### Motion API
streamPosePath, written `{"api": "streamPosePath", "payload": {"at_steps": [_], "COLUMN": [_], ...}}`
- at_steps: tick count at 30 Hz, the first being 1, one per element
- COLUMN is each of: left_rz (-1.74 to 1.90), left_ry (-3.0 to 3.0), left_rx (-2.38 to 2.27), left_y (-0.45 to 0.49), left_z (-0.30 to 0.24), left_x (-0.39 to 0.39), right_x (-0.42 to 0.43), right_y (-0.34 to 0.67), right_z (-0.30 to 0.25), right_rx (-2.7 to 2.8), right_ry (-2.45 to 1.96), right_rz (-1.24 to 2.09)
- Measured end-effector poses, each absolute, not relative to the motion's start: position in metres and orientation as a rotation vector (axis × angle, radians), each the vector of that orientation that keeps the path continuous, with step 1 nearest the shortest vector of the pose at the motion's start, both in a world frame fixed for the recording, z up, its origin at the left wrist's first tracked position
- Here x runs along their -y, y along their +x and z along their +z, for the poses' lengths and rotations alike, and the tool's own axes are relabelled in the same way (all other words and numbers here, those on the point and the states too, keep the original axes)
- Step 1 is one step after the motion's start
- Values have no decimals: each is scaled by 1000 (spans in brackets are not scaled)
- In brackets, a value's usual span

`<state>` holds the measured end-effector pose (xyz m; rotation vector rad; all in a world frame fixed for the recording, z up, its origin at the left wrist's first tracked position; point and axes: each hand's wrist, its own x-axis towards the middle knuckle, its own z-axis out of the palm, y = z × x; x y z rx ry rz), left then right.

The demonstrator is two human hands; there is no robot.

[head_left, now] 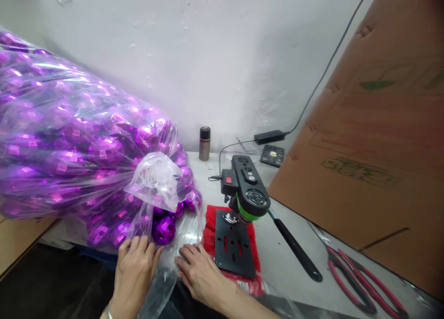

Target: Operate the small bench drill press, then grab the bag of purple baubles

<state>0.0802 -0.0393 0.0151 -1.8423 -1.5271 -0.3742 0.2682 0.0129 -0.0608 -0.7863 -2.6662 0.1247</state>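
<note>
A large clear plastic bag (pixel 86 96), full of shiny purple faceted balls, fills the left side of the view. Its gathered white end (pixel 156 180) is bunched up near the opening. My left hand (pixel 135 263) is closed on the near edge of the clear plastic, just below the balls. Close to it, a purple ball (pixel 164 230) and a few others lie at the bag's mouth. My right hand (pixel 199 268) has its fingers curled over the clear plastic sheet, left of the black press plate; its fingertips are partly hidden.
A small black press machine (pixel 249 184) with a long handle (pixel 298 249) stands on a red cloth (pixel 211 222). Red-and-black handled cutters (pixel 364 282) lie at right, beside a tall cardboard box (pixel 367 138). A small bottle (pixel 204 144) and a power adapter (pixel 269 137) are by the wall.
</note>
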Motion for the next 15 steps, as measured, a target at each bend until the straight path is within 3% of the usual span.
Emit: {"api": "streamPosePath", "payload": {"at_steps": [4, 10, 12, 15], "left_rz": [-467, -155, -355, -1086], "left_ry": [-1919, -1873, -1961, -2007], "left_rx": [1629, 2013, 2121, 2362], "left_y": [103, 103, 96, 92], "left_z": [-1, -18, -17, -15], "left_x": [17, -3, 0, 13], "right_x": [-9, 1, 6, 14], "right_y": [269, 278, 291, 312], "right_z": [-66, -59, -46, -25], "right_rx": [2645, 2594, 2526, 2293], "right_ry": [-737, -680, -634, -647], "right_rz": [-22, 36, 108, 148]}}
